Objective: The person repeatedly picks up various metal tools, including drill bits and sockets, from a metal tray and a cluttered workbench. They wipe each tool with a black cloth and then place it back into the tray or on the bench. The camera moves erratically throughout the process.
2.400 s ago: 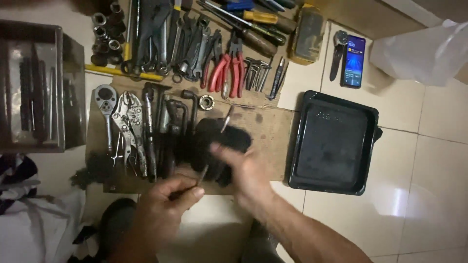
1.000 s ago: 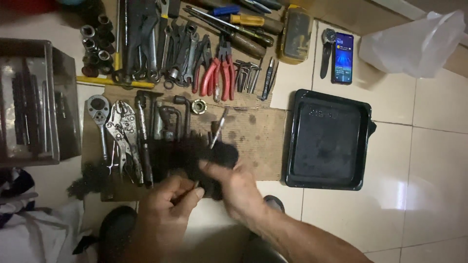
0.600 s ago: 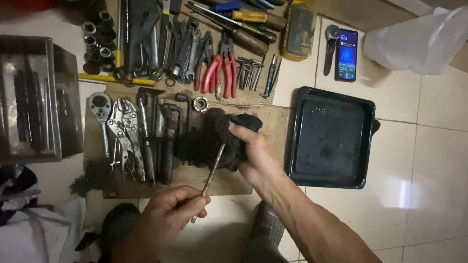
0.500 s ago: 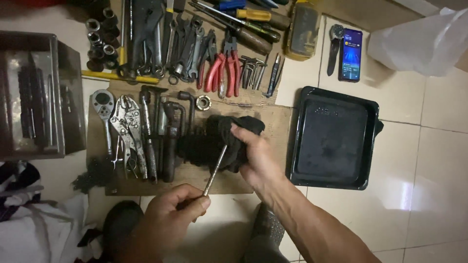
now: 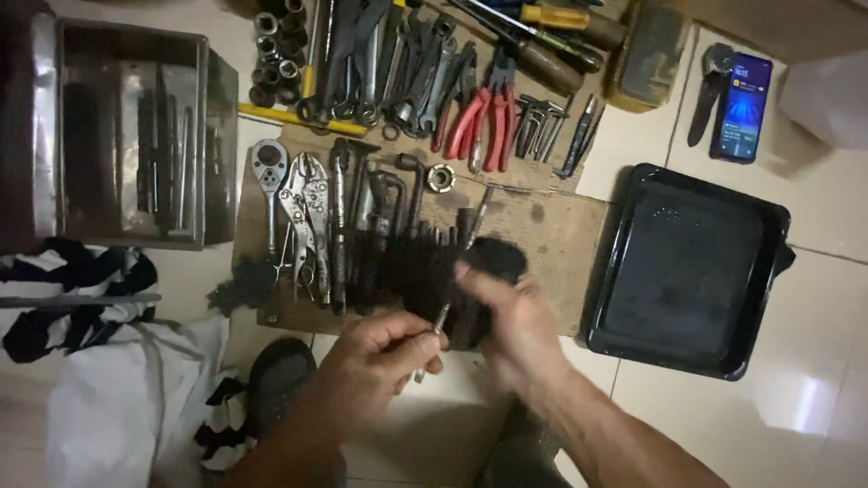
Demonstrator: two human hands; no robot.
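Where cardboard (image 5: pixel 551 244) covers pale floor tiles (image 5: pixel 814 389) — left hand (image 5: pixel 380 357) grip pinching rod (image 5: pixel 440 318), right hand (image 5: pixel 515 321) clutching black rag (image 5: pixel 452 271).

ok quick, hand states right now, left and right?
Left hand: closed, pinching a thin metal rod at its lower end.
Right hand: closed on a black rag around the rod's upper part; motion-blurred.

Colours on the floor w/ tools

Black rag (image 5: pixel 470 271), red-handled pliers (image 5: pixel 484 126), black tray (image 5: pixel 687 271), brown cardboard (image 5: pixel 551 244), black & white striped cloth (image 5: pixel 63 298), cream tiles (image 5: pixel 814 380).
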